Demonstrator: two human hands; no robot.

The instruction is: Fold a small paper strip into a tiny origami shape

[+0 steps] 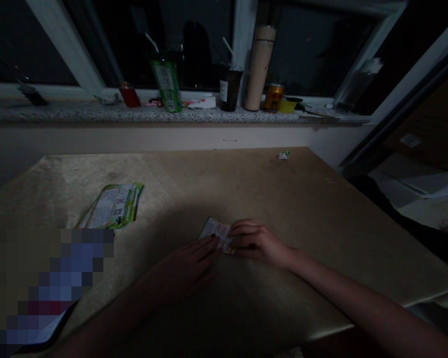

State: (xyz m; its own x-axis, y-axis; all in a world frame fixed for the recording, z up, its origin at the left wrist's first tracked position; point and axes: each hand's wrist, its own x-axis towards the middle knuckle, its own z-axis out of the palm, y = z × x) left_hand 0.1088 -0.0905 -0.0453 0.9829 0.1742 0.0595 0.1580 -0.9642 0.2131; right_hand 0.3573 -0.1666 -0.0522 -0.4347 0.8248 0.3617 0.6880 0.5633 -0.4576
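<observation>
Card [211, 228] on table [171, 184], printed face up, right between the two hands. Left to right: blurred-out thing [59, 278] at the near left, can't tell what; green packs [115, 204] just beyond it, overlapping, well apart from the hands. Left hand [190, 263] comes in from the near left, fingers together and almost straight, tips laid over the card's near side; thumb hard to make out, so can't tell if it grips. Card's long axis runs roughly left to right, right end slanting a bit toward the person; far left corner is uncovered. Right hand [259, 241] covers the right end, fingers bent, tips on the print; too dim to tell if the thumb pinches. Neither hand is nearer, both touch: right across the end, left along the near side. Scrap [283, 155] near the table's far edge, untouched.
</observation>
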